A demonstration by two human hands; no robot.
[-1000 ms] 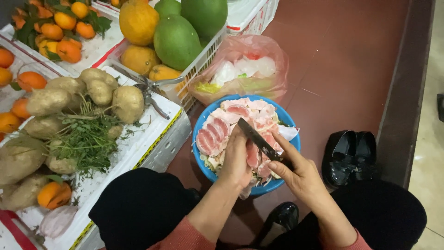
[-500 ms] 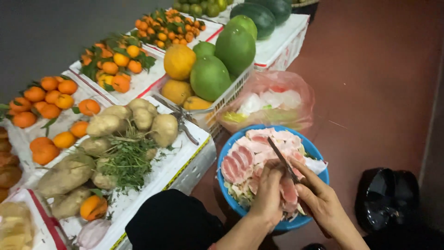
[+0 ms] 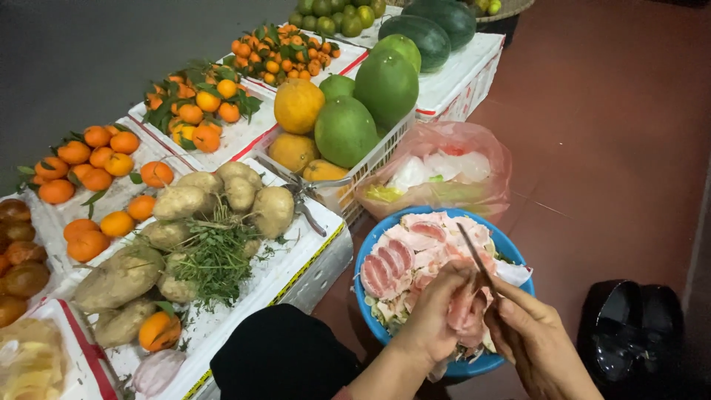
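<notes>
- The step in hand looks like peeling or cutting pink pomelo flesh over the blue bowl (image 3: 368, 261), which sits at the lower centre-right of the frame on the red floor.
- To do it well, I would keep the blade edge angled away from the holding fingers, make short strokes, and stay above the bowl so the bits drop inside it.
- The left hand (image 3: 433, 315), at the lower centre, is curled closed around a pink pomelo piece (image 3: 463, 305), fingers wrapped over it just above the bowl's heap.
- The right hand (image 3: 537, 337), at the lower right, is closed in a narrow grip on a knife (image 3: 474, 255); the thin dark blade slants up and left, its lower part meeting the held piece.
- A pink plastic bag (image 3: 437, 167) lies just behind the bowl, and white foam boxes (image 3: 304, 270) with potatoes and oranges fill the left.
</notes>
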